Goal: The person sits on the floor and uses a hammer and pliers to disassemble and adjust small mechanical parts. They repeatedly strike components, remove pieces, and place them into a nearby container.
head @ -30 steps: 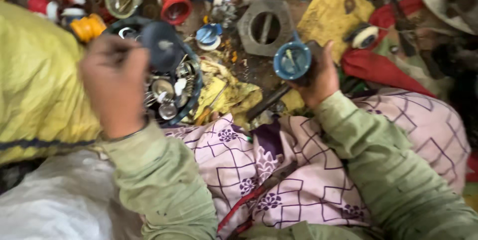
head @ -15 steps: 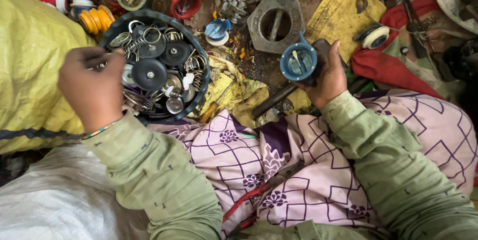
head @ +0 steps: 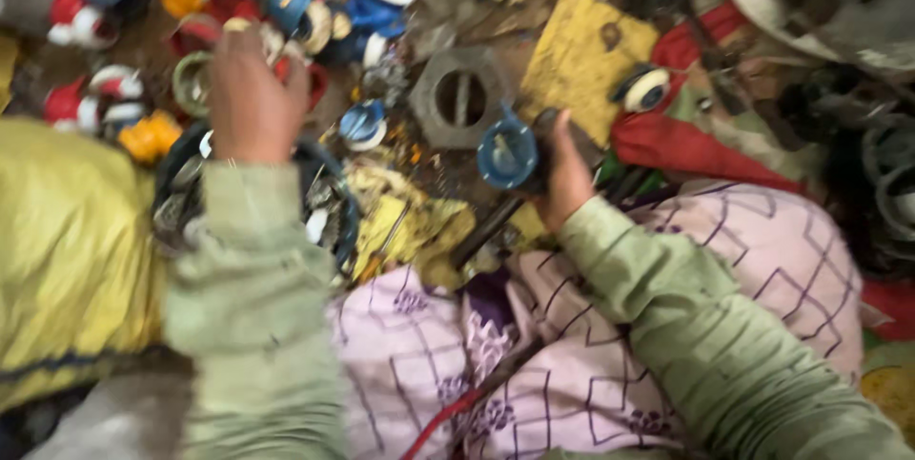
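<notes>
Blue cup (head: 506,150) stays clenched in your right hand (head: 564,174), while your left hand (head: 250,102) has left the round tray (head: 329,195) for the scattered parts, its grip unclear.

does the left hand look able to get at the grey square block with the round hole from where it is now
Probably yes. The left hand reaches out over the pile of parts, and the grey block lies uncovered to its right. Only small blue and white parts lie between. The right hand sits closer, holding a blue part.
</notes>
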Motion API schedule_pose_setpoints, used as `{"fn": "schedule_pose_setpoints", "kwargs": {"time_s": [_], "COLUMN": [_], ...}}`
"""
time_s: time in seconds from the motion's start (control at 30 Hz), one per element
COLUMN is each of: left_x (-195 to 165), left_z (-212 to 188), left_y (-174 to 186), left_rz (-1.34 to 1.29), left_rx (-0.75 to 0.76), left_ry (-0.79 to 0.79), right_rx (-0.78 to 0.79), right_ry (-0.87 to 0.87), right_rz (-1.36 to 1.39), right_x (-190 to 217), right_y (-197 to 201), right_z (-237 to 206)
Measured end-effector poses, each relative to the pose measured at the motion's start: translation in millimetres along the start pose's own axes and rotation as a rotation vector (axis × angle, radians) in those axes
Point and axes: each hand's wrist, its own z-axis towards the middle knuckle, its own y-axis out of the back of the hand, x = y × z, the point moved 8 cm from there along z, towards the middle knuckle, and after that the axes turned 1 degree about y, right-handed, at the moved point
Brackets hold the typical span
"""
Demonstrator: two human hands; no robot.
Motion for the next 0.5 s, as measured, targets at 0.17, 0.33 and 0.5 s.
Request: {"fn": "schedule_pose_setpoints", "kwargs": {"time_s": [0.17, 0.33, 0.5], "left_x": [24.9, 67.0, 77.2], "left_z": [121.8, 213.4, 252.9], "left_y": [-56.7, -98.2, -168.1], "left_rz": [0.413, 0.427, 0.478], "left_rx": [-0.106, 0.033, 0.163], "left_ry": [-0.33, -0.303, -0.263], "right_rx": [-0.043, -0.079, -0.128], "right_ry": [-0.019, -0.179, -0.297], "right_rz": [0.03, 0.08, 0.141], "right_x": [7.7, 16.8, 35.9], "right_y": [3.6, -13.1, -26.0], "right_z": [8.0, 5.7, -1.7]}}
